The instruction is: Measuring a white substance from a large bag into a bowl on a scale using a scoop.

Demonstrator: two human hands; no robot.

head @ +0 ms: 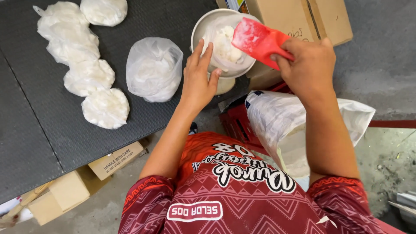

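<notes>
Holding a red plastic scoop (260, 41) in my right hand (310, 65), I steady the plastic-lined metal bowl (203, 26) at the dark bench's (52, 125) right edge with spread left hand (198, 80). Five tied white bags (105, 108), one open bag (154, 69) beside.

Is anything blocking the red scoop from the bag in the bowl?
Nothing visible. The right hand holds the scoop right over the open bag in the bowl; the left hand only steadies the bag's near edge.
</notes>
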